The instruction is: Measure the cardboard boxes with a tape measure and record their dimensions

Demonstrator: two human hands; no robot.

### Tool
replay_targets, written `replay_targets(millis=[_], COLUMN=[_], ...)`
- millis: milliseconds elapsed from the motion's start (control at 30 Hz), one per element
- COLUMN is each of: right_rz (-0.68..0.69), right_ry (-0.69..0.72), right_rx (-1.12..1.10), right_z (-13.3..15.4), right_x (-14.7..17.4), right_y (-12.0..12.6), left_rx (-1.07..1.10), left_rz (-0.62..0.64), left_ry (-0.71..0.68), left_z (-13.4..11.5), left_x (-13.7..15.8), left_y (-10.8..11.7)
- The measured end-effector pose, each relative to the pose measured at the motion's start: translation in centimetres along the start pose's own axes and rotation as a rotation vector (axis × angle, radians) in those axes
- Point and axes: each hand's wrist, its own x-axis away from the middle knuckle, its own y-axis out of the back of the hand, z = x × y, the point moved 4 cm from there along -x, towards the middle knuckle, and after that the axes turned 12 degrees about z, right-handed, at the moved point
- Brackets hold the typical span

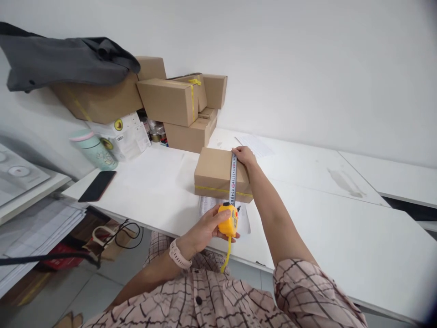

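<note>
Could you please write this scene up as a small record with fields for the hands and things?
Left hand: holds the yellow tape measure
Right hand: at the far end of the extended blade
Blade path: over the top of a cardboard box
Box's near side: printed sheet, partly hidden
White table, left end: black smartphone, mint-green tumbler
Behind: stacked cardboard boxes

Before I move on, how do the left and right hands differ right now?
The left hand grips the yellow tape measure in front of the cardboard box; the right hand is at the blade's far end, by the box's far edge. A pale wristband circles the left hand's wrist; the right hand's shows none. Both hands are on one tape measure.
</note>
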Motion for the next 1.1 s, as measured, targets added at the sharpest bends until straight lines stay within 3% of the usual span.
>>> replay_targets(millis=[200,533,833,1100], right_rz=[-0.001,0.028,0.029,0.022], right_ry=[-0.008,0.001,-0.017,-0.011], right_rx=[-0.018,-0.022,0.052,0.062], right_z=[0.7,2.0,2.5,2.4], right_x=[0.3,1.6,2.3,2.0], right_y=[0.2,0.9,1.3,1.3], left_rx=[-0.03,0.014,0.147,0.143], left_rz=[-0.026,-0.054,0.083,-0.022], left_ry=[0.007,0.004,-0.05,-0.055], left_z=[-0.3,-1.0,-1.8,-2.3], left_x=[-0.9,-3.8,-5.9,-6.5], left_y=[-0.2,1.4,2.5,2.2])
